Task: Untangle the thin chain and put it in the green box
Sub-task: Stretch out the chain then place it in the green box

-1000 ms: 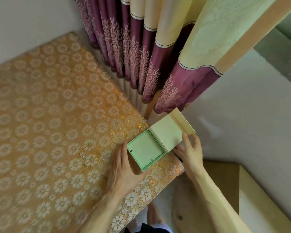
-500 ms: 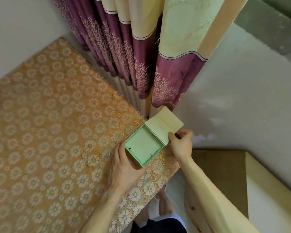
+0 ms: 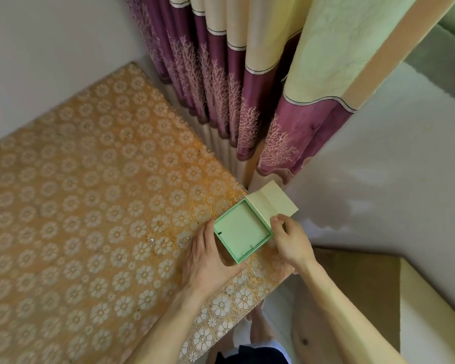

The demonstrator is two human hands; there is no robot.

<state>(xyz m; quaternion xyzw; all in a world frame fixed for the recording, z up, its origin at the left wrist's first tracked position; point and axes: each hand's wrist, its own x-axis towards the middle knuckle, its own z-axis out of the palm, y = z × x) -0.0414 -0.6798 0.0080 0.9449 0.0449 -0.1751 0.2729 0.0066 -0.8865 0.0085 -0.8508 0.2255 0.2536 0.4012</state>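
The green box (image 3: 242,232) sits open at the right corner of the table, its inside holding only a pale green pad. Its cream lid (image 3: 271,203) hangs back toward the curtain. My left hand (image 3: 208,266) grips the box's near-left side, thumb at the near corner. With thumb and fingers, my right hand (image 3: 292,240) pinches the lid's near edge next to the box. A few faint glints (image 3: 168,241) on the cloth left of my left hand may be the thin chain; I cannot tell for sure.
The table carries an orange cloth with white flowers (image 3: 90,206). A purple and cream curtain (image 3: 221,88) hangs right behind the box. A wooden seat (image 3: 352,285) and a cream slab (image 3: 431,324) lie lower right, past the table edge.
My right hand has slid along the lid's edge toward the box, and the lid looks more folded up. My left hand has stayed on the box. The view has shifted.
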